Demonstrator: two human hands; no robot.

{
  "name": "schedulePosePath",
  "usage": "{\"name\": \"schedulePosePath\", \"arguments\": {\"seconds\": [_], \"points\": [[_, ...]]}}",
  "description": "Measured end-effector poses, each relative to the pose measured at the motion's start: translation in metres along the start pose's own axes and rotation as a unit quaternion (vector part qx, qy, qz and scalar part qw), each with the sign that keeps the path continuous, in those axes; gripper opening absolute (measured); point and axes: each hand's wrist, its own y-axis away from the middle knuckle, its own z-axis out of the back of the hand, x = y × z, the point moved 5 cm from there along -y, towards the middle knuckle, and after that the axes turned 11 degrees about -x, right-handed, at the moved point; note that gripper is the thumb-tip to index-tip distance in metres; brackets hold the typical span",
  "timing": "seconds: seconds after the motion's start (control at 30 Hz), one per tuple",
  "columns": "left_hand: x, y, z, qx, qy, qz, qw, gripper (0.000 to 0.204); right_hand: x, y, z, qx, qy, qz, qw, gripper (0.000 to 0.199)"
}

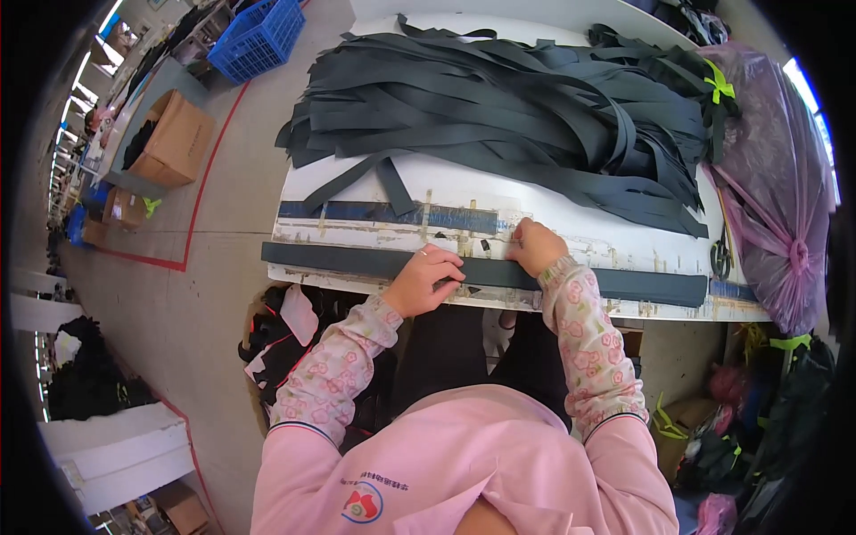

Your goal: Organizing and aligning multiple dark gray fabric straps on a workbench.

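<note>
A long dark strip [486, 272] lies flat along the near edge of the white table [473, 189], running left to right beneath both hands; whether it is one layer or several, I cannot tell. The left hand [424, 280] rests at its middle with fingers loosely curled; the right hand [539, 248], just to the right, has bent fingers and its thumb at the strip. Whether either one pinches it is unclear. With both hands so central, the far-reaching left and right ends seem unheld, so an uneven pull could skew it or slide it off the near edge. Loose ends from the far pile [481, 107] could tangle if dragged nearer.
</note>
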Motion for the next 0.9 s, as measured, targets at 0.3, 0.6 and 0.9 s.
{"name": "schedulePosePath", "arguments": {"seconds": [0.3, 0.6, 0.9], "points": [[0.006, 0.000, 0.001, -0.018, 0.020, 0.007, 1.000, 0.015, -0.022, -0.009, -0.012, 0.079, -0.032, -0.009, 0.996, 0.022], [0.006, 0.001, 0.001, -0.010, 0.015, 0.007, 1.000, 0.017, 0.024, 0.043, -0.003, 0.076, -0.488, -0.017, 0.869, 0.016], [0.006, -0.002, 0.003, -0.015, 0.029, 0.008, 0.999, 0.015, 0.065, 0.064, -0.015, -0.007, -0.285, 0.076, 0.956, 0.015]]}}
